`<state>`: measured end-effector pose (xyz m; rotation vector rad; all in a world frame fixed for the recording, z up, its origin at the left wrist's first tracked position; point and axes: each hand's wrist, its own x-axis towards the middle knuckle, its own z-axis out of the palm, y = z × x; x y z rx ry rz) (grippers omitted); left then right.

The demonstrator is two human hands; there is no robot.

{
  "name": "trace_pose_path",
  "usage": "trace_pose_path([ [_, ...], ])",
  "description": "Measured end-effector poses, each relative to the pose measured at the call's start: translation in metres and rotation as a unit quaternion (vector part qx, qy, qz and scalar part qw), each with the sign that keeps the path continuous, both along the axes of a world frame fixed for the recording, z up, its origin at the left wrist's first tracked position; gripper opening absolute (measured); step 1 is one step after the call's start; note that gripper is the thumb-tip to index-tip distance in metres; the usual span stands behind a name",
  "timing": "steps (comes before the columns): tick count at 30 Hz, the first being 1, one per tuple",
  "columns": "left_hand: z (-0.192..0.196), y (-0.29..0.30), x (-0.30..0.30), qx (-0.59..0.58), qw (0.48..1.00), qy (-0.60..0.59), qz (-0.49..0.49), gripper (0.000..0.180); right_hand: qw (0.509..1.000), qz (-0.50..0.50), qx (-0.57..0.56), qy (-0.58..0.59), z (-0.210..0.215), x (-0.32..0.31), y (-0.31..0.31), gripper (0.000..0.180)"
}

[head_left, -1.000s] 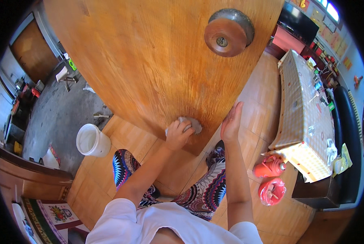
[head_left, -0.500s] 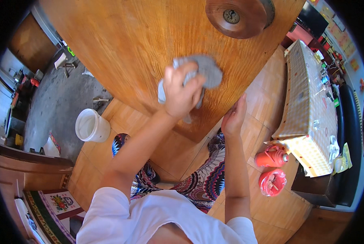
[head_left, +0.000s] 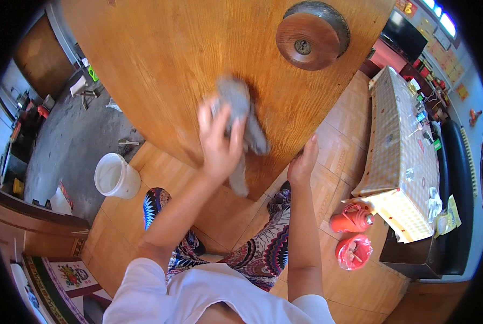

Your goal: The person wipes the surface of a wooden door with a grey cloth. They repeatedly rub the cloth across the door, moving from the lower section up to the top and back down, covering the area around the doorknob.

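Observation:
My left hand [head_left: 220, 137] presses a grey cloth [head_left: 235, 100] against the face of a wooden door [head_left: 160, 70]. Its fingers are bent over the cloth and slightly blurred; part of the fabric hangs down below them. At the door's lower right edge is my right hand [head_left: 303, 164], upright with its fingers stretched out along the edge and nothing held. Some of those fingers are partly hidden. A round wooden doorknob [head_left: 312, 40] with a keyhole sits above and to the right of the cloth.
A white bucket [head_left: 117, 175] stands on the tiles at left, near a brush [head_left: 128, 142] on grey floor. To the right are a red thermos flask [head_left: 351, 220], a red-lined bin [head_left: 354, 252] and a table with a checked cloth [head_left: 395, 156]. My patterned trouser legs [head_left: 257, 254] flank the door's bottom.
My left hand has moved left and slightly down over the door with the cloth, which now hangs lower. My right hand stays at the door's edge. The whole view has shifted a little.

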<state>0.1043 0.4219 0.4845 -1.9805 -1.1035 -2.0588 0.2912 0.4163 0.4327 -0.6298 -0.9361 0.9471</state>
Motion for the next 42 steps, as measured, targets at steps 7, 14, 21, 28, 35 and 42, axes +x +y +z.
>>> trace_pose_path([
  [7, 0.023, 0.015, 0.009, 0.089, 0.978, 0.136, 0.129, 0.028, 0.999, -0.027, -0.018, 0.035, -0.003, -0.014, -0.004, 0.051],
  [14, -0.131, -0.009, -0.013, -0.036, 0.960, 0.274, -0.037, 0.028, 1.000, -0.018, -0.006, 0.018, 0.001, -0.009, 0.010, 0.048],
  [21, 0.052, 0.003, 0.032, 0.077, 0.997, 0.003, 0.018, 0.025, 0.999, -0.038, 0.002, 0.009, -0.009, -0.007, 0.003, 0.047],
  [28, -0.054, 0.002, 0.038, 0.108, 0.977, 0.184, -0.008, 0.020, 0.995, -0.029, -0.031, 0.091, -0.004, -0.021, -0.012, 0.057],
  [35, -0.067, 0.000, 0.008, 0.087, 0.967, 0.237, -0.043, 0.025, 0.995, -0.093, -0.010, 0.028, -0.038, 0.006, 0.022, 0.058],
  [42, 0.079, 0.021, 0.010, 0.135, 0.978, 0.127, 0.092, 0.026, 1.000, 0.004, -0.011, -0.003, 0.014, -0.012, -0.012, 0.053],
])
